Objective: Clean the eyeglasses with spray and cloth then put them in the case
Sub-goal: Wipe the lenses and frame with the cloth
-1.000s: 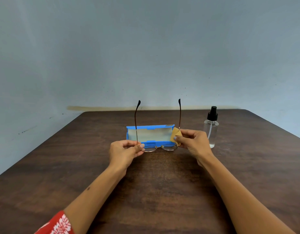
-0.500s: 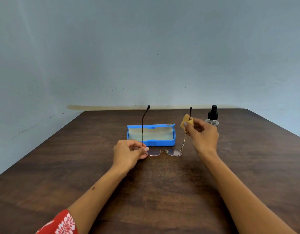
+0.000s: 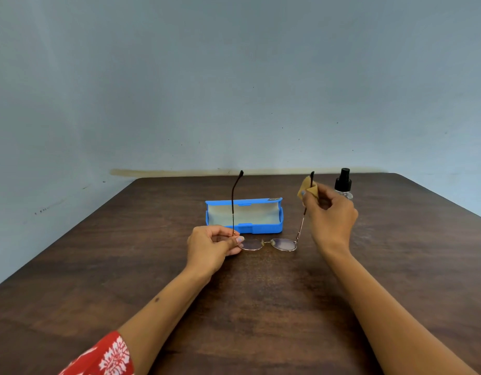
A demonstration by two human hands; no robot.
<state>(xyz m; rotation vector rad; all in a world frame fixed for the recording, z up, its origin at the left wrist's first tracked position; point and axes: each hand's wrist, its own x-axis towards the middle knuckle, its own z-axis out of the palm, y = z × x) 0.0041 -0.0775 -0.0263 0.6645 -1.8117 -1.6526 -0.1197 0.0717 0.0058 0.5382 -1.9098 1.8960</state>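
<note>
- The eyeglasses (image 3: pixel 269 243) hang between my hands, lenses down, in front of the open case (image 3: pixel 244 215).
- My left hand (image 3: pixel 211 246) pinches the left hinge.
- My right hand (image 3: pixel 330 215) pinches the cloth (image 3: pixel 307 189) round the right temple's tip — spray bottle (image 3: pixel 343 182) just behind.

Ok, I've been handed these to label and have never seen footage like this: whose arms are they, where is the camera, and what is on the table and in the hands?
There is no machine here. The camera sits on a person's head and looks forward and down, so the two arms are that person's own. On the brown table stands an open blue case, with a clear spray bottle at its right, partly behind the hand. The left hand pinches the eyeglasses at the left hinge, lenses down, temples pointing up. The right hand pinches a small tan cloth round the right temple, near its tip.
</note>
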